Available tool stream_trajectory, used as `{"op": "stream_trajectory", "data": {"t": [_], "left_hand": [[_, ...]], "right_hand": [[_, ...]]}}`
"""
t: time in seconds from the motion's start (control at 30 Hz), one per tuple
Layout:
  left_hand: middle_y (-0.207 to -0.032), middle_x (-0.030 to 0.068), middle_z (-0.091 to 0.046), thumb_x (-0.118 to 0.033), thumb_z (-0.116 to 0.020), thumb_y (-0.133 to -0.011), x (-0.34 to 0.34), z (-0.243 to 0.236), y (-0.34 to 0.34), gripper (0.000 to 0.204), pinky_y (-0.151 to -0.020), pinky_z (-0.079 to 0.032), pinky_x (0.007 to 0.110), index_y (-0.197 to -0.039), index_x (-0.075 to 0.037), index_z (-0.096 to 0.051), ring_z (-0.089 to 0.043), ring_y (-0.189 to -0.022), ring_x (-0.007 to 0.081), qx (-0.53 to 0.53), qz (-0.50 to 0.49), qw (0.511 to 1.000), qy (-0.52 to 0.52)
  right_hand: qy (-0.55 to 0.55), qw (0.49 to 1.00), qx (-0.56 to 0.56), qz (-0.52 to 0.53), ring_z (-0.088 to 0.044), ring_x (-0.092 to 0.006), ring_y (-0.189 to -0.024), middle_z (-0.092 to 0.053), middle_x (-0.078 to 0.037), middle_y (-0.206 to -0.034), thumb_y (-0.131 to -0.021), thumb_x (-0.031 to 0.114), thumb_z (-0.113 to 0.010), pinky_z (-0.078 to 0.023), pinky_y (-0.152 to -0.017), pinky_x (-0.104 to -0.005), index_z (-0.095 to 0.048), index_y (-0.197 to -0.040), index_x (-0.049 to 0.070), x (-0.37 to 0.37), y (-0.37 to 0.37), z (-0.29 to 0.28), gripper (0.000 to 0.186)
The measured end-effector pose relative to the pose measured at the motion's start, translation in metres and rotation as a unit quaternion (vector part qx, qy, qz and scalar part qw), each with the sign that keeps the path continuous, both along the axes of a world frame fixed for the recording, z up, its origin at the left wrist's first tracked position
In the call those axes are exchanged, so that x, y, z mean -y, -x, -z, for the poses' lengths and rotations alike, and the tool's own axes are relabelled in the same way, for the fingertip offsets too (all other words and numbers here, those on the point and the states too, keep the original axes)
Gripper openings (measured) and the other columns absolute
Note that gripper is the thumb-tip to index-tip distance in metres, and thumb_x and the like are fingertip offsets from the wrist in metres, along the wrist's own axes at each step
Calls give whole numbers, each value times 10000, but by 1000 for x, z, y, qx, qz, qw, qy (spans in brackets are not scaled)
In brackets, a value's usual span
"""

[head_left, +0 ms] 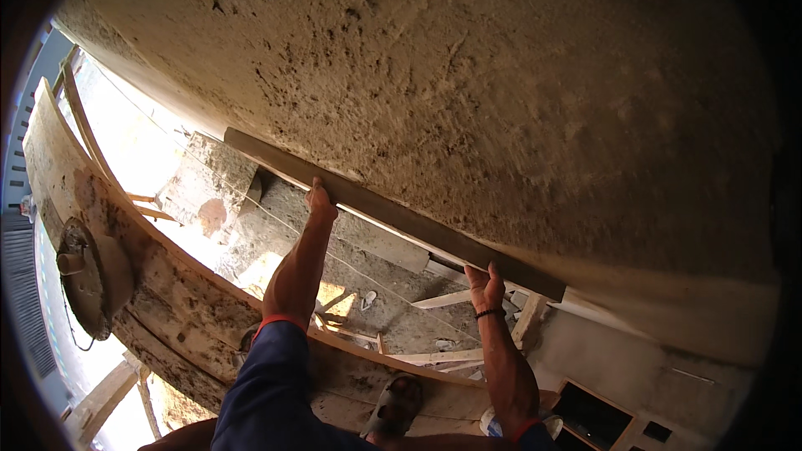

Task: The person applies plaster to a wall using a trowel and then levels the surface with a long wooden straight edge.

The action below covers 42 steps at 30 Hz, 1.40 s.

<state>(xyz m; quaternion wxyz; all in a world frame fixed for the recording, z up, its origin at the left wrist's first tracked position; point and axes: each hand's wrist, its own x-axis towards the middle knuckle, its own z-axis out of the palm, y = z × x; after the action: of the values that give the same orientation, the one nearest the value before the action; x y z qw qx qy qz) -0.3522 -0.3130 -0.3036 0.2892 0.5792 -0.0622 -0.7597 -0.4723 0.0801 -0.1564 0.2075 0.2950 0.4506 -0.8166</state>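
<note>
A long straightedge (401, 220) lies slantwise along the rough, plastered wall (468, 92), its upper left end farther off than its lower right end. My left hand (320, 200) is closed on the lower edge of the straightedge, left of its middle, with the thumb up on its face. Toward the right end, my right hand (485, 288) grips the same edge, its thumb also raised. A dark band circles my right wrist. The fingers behind the straightedge are partly hidden. Dark pits and loose clumps of wet plaster mark the wall above it.
Mortar-stained scaffold planks (167, 276) curve below me, with my sandalled foot (399, 405) on them. A mortar-caked pan (93, 277) with a cup-like piece in it sits at left. Timber braces (451, 299) and the ground show far beneath. A white bucket (491, 423) is partly hidden by my right arm.
</note>
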Motion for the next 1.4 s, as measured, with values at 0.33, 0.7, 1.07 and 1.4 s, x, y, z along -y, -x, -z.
{"op": "stream_trajectory", "data": {"t": [0.33, 0.7, 1.07, 1.4], "left_hand": [[-1128, 111, -588, -402, -551, -904, 58, -79, -34, 420, -753, -516, 392, -1166, -73, -561, -581, -1035, 258, 13, 74, 980, 184], [-1248, 95, -525, -430, -251, -995, 56, -167, -30, 494, -899, -506, 425, -1263, -93, -494, -512, -1151, 271, -8, 114, 970, 217], [-988, 94, -646, -114, -737, -739, 18, -217, -38, 375, -743, -552, 383, -1079, -47, -592, -641, -846, 294, 317, 349, 625, 622], [-942, 97, -622, -70, -603, -791, -12, -273, -20, 263, -743, -550, 322, -1042, 7, -585, -620, -850, 231, -201, 144, 944, 219]], "right_hand": [[10, 998, -36, -49, -484, -360, -1194, -473, -185, -1293, -964, 186, -453, -434, -1003, -541, -428, -1267, 4, 49, -21, -65, 354], [54, 998, -43, -15, -504, -383, -1156, -479, -208, -1260, -951, 182, -476, -437, -975, -573, -424, -1241, -20, 45, -19, -99, 358], [41, 996, -78, -24, -588, -342, -1046, -584, -182, -1139, -918, 177, -521, -486, -886, -538, -509, -1149, 8, 5, -3, -167, 286], [26, 997, -74, -14, -582, -379, -1037, -555, -223, -1160, -894, 152, -569, -494, -872, -545, -455, -1185, -11, -45, 17, -222, 352]]}}
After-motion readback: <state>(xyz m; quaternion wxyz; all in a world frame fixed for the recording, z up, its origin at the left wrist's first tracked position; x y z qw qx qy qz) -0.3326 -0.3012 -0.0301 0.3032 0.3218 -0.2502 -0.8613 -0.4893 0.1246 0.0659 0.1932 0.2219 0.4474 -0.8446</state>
